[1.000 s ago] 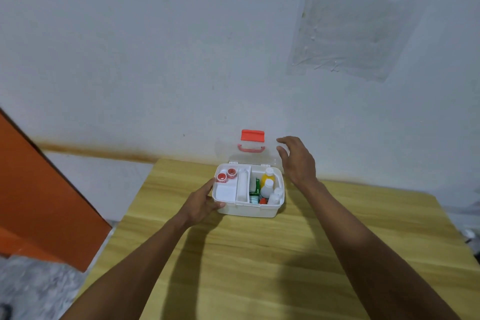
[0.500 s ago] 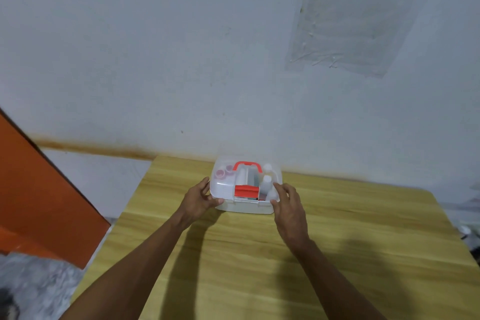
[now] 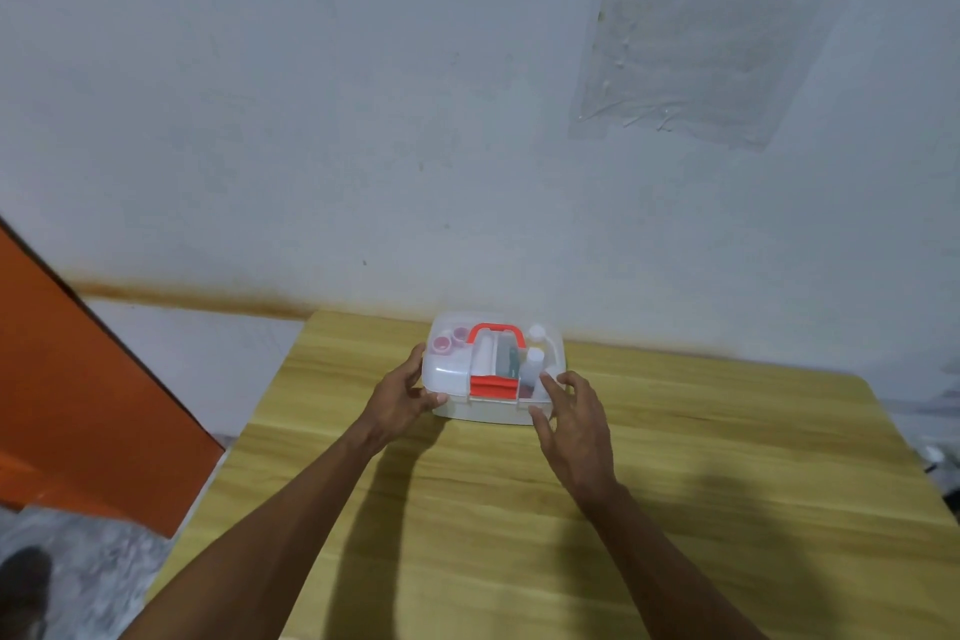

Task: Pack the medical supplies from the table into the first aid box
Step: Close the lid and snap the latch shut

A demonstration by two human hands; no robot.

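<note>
Fingers of our left hand curl around the first aid box at its nine o'clock side, thumb pressed to the near corner, gripping the white base where it meets the clear lid. The box sits at twelve o'clock on the wooden table, close to the far edge and the wall. Through the lid we make out two pink-capped pots at ten o'clock inside the box, the red handle folded flat across the middle, and white bottles at two o'clock. The red latch lies at six o'clock on the front face; we cannot tell whether it has caught. Our right hand rests at the box's four o'clock corner with fingers spread and loose, fingertips touching the lid's edge, grasping nothing. No loose supplies show on the table, so in our judgement packing is done and only the fastening remains. The risks from here: the tall bottles may hold the lid proud, so the latch fails to seat and the box springs open when lifted. A hard press on the front could also skid the light box toward the far edge, since only our left hand steadies it.
</note>
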